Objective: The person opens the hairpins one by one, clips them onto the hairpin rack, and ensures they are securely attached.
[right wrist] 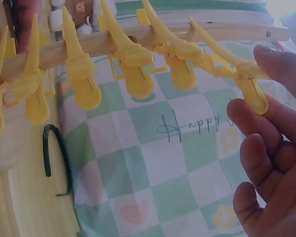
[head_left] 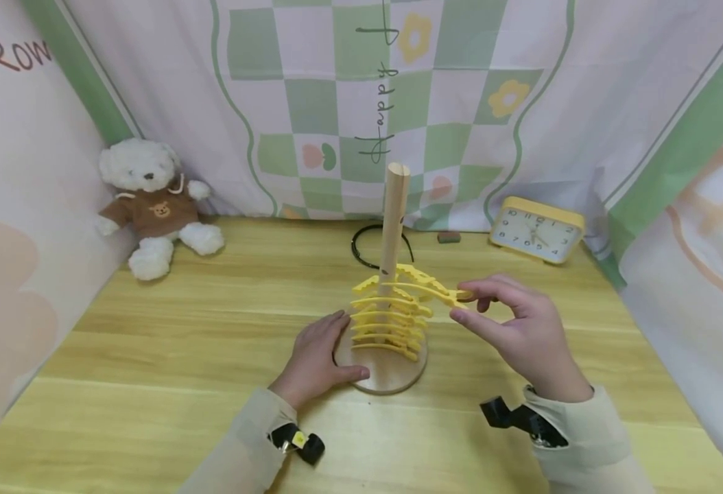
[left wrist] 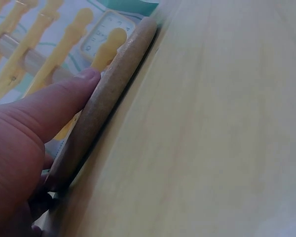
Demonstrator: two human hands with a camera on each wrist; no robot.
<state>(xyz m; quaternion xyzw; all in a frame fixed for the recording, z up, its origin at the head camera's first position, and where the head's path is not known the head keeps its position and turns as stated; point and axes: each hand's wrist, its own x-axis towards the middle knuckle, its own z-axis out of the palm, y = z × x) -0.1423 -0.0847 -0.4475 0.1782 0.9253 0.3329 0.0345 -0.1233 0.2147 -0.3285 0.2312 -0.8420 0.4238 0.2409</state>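
A wooden stand, a round base (head_left: 392, 377) with an upright post (head_left: 394, 213), carries several yellow alligator hair clips (head_left: 392, 319) stacked along its lower half. My left hand (head_left: 315, 360) holds the base at its left edge; in the left wrist view the thumb (left wrist: 64, 101) lies over the rim, and the other fingers are mostly hidden. Between thumb and fingertips, my right hand (head_left: 525, 329) pinches the handle end of the uppermost hair clip (right wrist: 244, 74). That clip's two arms are spread and reach to the post, above the other clips.
A black headband (head_left: 355, 250) lies behind the post. Farther back are a small dark block (head_left: 448, 237) and a yellow alarm clock (head_left: 537, 230) to the right. A white teddy bear (head_left: 158, 206) in a brown top sits at the back left, against the cloth backdrop (head_left: 312, 103).
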